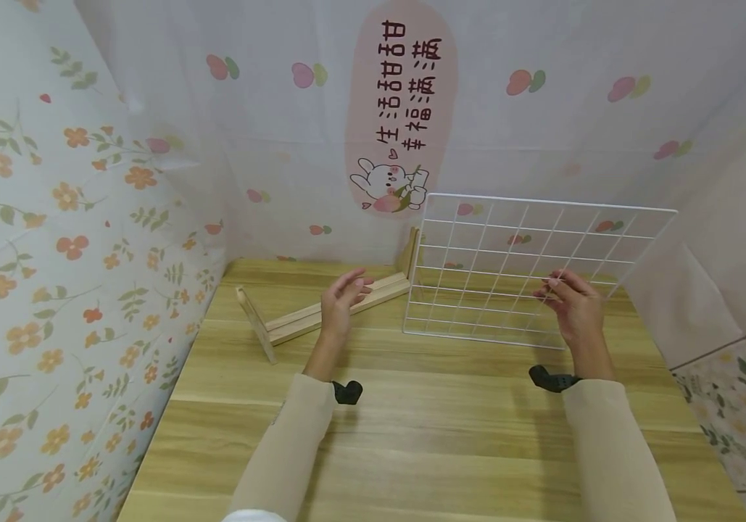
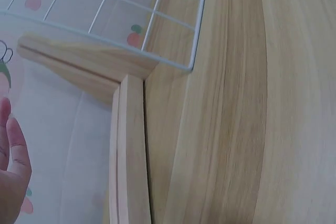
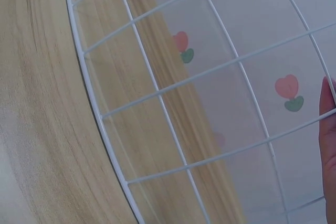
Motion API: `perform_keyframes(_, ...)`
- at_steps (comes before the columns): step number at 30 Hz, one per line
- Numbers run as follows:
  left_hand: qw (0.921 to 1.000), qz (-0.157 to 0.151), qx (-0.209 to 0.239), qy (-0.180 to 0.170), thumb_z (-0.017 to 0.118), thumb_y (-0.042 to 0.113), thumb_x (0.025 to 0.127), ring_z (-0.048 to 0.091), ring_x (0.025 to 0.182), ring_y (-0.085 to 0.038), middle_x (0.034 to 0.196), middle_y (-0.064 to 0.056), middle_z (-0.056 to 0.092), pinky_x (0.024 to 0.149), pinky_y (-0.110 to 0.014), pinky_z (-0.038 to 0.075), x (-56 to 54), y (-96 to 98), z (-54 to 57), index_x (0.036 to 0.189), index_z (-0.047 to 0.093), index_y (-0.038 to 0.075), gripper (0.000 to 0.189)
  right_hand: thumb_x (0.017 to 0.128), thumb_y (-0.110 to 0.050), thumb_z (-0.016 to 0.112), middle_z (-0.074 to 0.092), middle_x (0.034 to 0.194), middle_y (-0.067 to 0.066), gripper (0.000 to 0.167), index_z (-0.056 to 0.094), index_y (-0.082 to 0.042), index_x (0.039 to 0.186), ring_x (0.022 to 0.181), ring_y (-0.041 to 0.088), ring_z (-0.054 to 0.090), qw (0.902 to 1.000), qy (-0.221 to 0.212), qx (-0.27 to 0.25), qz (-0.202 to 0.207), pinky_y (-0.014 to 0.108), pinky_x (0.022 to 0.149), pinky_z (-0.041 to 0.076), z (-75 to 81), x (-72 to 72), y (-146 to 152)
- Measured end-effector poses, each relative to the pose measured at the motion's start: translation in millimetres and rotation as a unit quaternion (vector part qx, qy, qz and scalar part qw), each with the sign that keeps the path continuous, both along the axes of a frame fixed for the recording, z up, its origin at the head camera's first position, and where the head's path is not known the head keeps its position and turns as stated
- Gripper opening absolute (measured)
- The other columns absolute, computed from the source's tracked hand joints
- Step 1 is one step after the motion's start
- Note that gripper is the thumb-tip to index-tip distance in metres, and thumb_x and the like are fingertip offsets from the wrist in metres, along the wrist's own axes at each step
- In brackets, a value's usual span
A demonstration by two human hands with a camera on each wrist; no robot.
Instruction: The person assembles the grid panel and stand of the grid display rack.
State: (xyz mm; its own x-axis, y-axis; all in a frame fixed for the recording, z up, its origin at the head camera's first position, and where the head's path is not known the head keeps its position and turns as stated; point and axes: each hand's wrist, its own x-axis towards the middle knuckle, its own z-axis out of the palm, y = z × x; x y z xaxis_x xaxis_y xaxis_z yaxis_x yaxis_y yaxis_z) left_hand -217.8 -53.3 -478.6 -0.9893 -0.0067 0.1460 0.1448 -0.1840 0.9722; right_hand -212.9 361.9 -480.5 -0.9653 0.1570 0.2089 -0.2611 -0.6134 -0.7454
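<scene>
My right hand [image 1: 578, 312] holds a white wire grid panel [image 1: 552, 203] near its right side, with thumb and fingers curled at the wires. The panel stands tilted above the tabletop. In the right wrist view only part of that hand [image 3: 329, 153] shows, at the right edge behind the wires. My left hand [image 1: 338, 303] hovers in front of a wooden stand [image 1: 379, 291], fingers loosely bent and holding nothing. The stand has a two-slat bar between two end pieces. In the left wrist view, the panel's lower corner overlaps the far end piece [image 2: 79, 59]; contact cannot be told.
Beneath everything is a wood-grain table [image 1: 425, 435]. A patterned white cloth [image 1: 268, 145] hangs behind it, and a flowered cloth [image 1: 53, 254] covers the left side. A pale covering [image 1: 705, 290] lines the right. Dark wrist mounts [image 1: 348, 393] sit at both cuffs.
</scene>
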Motion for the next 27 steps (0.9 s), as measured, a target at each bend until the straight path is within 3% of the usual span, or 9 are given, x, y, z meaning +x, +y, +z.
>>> perform_keyframes(6, 0.9993, 0.037, 0.008, -0.001, 0.054, 0.019, 0.099, 0.063, 0.099, -0.040, 0.113, -0.026, 0.066, 0.094, -0.058, 0.046, 1.0, -13.6, -6.4, 0.123, 0.063, 0.002, 0.031, 0.091, 0.020, 0.049, 0.069, 0.088, 0.018, 0.017, 0.062, 0.017, 0.100, 0.068, 0.029, 0.071, 1.0000, 0.003, 0.006, -0.005, 0.041, 0.067, 0.060, -0.6, 0.8, -1)
perform_keyframes(10, 0.9981, 0.062, 0.001, 0.003, 0.055, 0.018, 0.098, 0.063, 0.098, -0.042, 0.109, -0.022, 0.069, 0.090, -0.052, 0.050, 3.6, -23.9, -8.7, 0.122, 0.064, 0.003, 0.030, 0.091, 0.020, 0.047, 0.070, 0.088, 0.018, 0.018, 0.062, 0.016, 0.100, 0.069, 0.029, 0.070, 1.0000, 0.002, 0.006, -0.005, 0.041, 0.068, 0.060, -1.1, 1.6, -1)
perform_keyframes(15, 0.9966, 0.081, -0.009, 0.001, 0.055, 0.019, 0.099, 0.066, 0.094, -0.029, 0.112, -0.026, 0.066, 0.084, -0.036, 0.052, 6.6, -37.9, -12.3, 0.124, 0.063, 0.003, 0.030, 0.092, 0.020, 0.046, 0.070, 0.086, 0.018, 0.021, 0.065, 0.012, 0.096, 0.068, 0.030, 0.070, 1.0000, 0.003, 0.003, -0.007, 0.041, 0.068, 0.060, -1.8, 2.9, -1)
perform_keyframes(20, 0.9948, 0.101, -0.004, -0.012, 0.054, 0.020, 0.100, 0.067, 0.088, -0.013, 0.116, -0.028, 0.064, 0.087, -0.038, 0.050, 8.8, -53.0, -14.3, 0.125, 0.062, 0.004, 0.031, 0.092, 0.020, 0.046, 0.070, 0.085, 0.018, 0.022, 0.065, 0.011, 0.095, 0.068, 0.030, 0.070, 1.0000, 0.002, 0.006, -0.006, 0.040, 0.068, 0.060, -1.8, 3.5, -1)
perform_keyframes(27, 0.9932, 0.116, -0.009, -0.012, 0.051, 0.009, 0.100, 0.065, 0.086, -0.010, 0.117, -0.032, 0.062, 0.087, -0.040, 0.050, 19.7, -68.9, -6.3, 0.127, 0.060, -0.001, 0.030, 0.092, 0.019, 0.047, 0.070, 0.084, 0.018, 0.019, 0.065, 0.012, 0.096, 0.068, 0.029, 0.070, 0.9998, 0.002, 0.014, -0.010, 0.039, 0.068, 0.060, -1.7, 3.8, -2)
